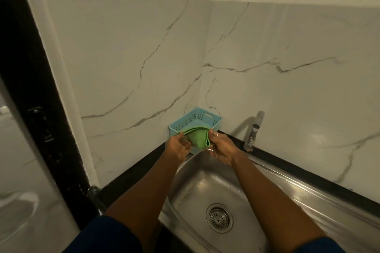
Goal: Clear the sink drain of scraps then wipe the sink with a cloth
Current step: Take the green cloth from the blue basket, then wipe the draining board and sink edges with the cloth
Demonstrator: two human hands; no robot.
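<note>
Cloth held by both hands over basket.

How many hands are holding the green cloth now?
2. The left hand grips the green cloth on its left side, the right hand on its right, in front of the blue basket.

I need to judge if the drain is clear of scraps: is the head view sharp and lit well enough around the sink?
Head view: dim, warm light; the steel sink shows soft glare; the drain strainer is sharp, with no scraps visible; wide-angle distortion bends the edges; the green cloth is clear.
</note>
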